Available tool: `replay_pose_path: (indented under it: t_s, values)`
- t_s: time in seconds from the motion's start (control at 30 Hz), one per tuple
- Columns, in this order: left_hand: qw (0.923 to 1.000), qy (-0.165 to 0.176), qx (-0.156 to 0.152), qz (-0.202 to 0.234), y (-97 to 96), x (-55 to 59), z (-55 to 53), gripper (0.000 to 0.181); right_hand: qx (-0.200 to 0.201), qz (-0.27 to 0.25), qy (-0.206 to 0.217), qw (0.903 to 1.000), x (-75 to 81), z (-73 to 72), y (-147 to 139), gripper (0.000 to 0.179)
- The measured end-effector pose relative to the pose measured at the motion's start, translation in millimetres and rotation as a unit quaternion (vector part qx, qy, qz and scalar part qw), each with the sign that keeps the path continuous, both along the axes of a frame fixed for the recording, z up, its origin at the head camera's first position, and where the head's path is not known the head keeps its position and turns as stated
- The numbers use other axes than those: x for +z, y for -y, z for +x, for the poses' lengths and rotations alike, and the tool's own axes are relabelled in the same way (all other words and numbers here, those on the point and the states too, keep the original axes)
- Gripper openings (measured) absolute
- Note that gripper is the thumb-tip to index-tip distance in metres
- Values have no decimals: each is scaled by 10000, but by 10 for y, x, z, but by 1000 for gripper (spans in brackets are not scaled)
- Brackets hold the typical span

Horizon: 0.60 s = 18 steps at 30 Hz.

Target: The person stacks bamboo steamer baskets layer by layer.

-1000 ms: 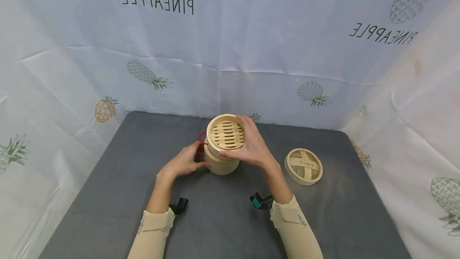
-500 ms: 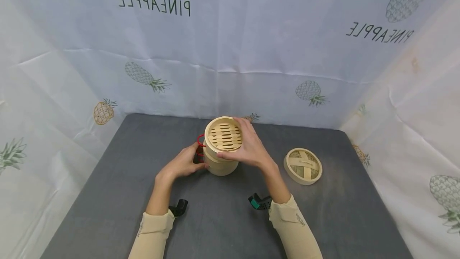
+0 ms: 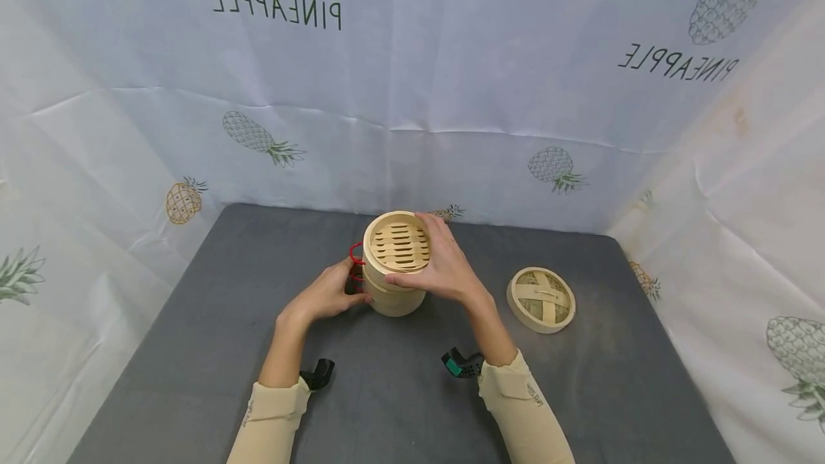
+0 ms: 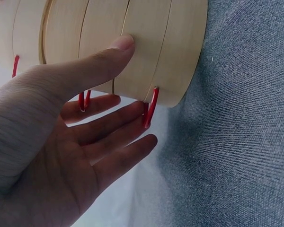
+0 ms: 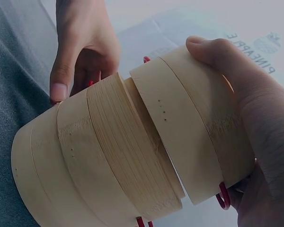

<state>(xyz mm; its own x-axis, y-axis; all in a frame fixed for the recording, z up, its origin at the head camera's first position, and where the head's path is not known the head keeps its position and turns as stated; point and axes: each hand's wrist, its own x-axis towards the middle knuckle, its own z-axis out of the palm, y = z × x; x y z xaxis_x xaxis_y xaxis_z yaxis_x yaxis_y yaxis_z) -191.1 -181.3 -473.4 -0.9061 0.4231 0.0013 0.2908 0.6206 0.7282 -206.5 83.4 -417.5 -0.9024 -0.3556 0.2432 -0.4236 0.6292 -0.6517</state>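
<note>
The left hand (image 3: 325, 296), fingers loose near red loops (image 4: 154, 105), rests its thumb on the lower bamboo steamer basket (image 3: 394, 303); the right hand (image 3: 445, 267) grips the tilted upper basket (image 3: 394, 245) above (a gap shows); rightward lies a bamboo lid (image 3: 541, 299).

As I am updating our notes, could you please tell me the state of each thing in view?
Steamer body: standing on the table.
Upper steamer tier: lidless, not fully seated on the steamer body.
Lid: off, lying on the table, strapped side up.
Right hand: gripping the upper steamer tier.
Left hand: thumb against the steamer body, fingers extended.
</note>
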Motion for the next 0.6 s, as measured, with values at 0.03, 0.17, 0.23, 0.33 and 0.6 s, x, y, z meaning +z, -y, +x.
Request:
replay_pose_path:
  t_s: [0.03,0.17,0.23,0.33,0.6]
  values:
    - [10000,-14,-2,16,1,-2,-1,66,-4,4,-3,10000,-4,-1,1,123]
    - [10000,-49,3,21,7,-6,-3,67,-10,56,-20,10000,-25,-6,12,122]
    - [10000,-47,11,4,8,-10,-2,68,-10,66,-19,10000,-36,-2,17,122]
    - [10000,-56,11,-30,6,-17,-5,71,-24,69,9,10000,-53,6,20,121]
    - [10000,-25,-21,-18,7,-26,-21,69,-12,66,40,10000,-71,-7,17,122]
